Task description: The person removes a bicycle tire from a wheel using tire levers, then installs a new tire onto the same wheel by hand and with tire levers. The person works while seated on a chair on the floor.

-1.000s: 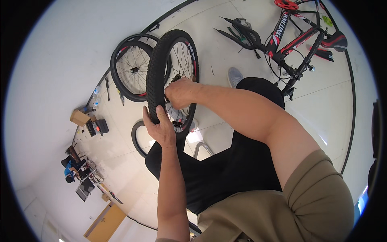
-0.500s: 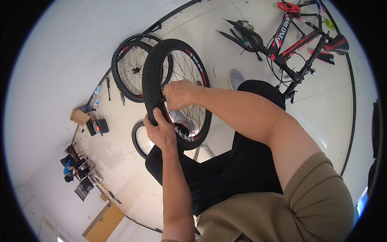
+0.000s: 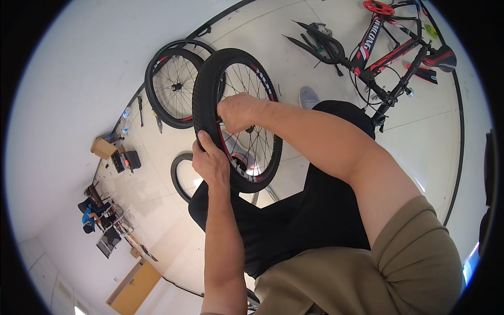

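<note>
Swings to the right and shows more spoked face than 1 second ago: bicycle wheel (image 3: 248, 176), tilted between both hands, by left knee (image 3: 210, 205). Puts hub (image 3: 250, 129) on the near side of right hand (image 3: 239, 112) now, against the far side 1 second ago. Moves slightly farther off along with it: that same hand, fingers curled tightly at the left inner edge of rim (image 3: 269, 88); cannot tell whether pinching anything, with fingertips hidden. Keeps hold of tyre (image 3: 203, 89) at near left: left hand (image 3: 211, 164), partly open, thumb along the side, other fingers out of sight round the tread. Suggests steadying and angling on the left, with easier access to the inner rim on the right. Sits at far left: 2nd wheel (image 3: 177, 86). Lies well apart at far right: bicycle frame (image 3: 366, 46).
</note>
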Demonstrator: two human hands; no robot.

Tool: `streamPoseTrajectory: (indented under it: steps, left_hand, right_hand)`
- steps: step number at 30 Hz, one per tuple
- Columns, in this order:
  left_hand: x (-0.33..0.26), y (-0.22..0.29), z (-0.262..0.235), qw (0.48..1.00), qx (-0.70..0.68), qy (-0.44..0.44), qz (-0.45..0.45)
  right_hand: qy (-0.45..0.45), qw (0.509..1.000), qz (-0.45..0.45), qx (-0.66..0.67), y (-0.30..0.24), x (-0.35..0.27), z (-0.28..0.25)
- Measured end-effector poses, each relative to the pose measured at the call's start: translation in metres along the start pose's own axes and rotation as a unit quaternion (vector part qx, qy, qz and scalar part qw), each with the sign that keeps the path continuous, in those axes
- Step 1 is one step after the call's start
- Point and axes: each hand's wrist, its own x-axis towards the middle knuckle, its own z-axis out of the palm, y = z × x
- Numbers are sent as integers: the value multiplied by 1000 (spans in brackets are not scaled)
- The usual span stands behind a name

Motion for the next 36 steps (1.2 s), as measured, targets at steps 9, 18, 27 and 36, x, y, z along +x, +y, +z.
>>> streamPoseTrajectory:
  steps: [9, 18, 27, 36]
  left_hand:
    - [2, -8, 1, 1000, -13, 3, 23]
    - [14, -21, -1, 998, -56, -20, 32]
    - [20, -22, -1, 993, -106, -46, 16]
    - [16, -20, -1, 987, -148, -66, 4]
  right_hand:
    - [-41, 998, 6, -49, -9, -9, -15]
    - [-75, 996, 15, -55, -18, -10, -11]
    - [-105, 992, -13, -73, -26, -20, -10]
    - [-92, 990, -48, -98, -22, -18, 9]
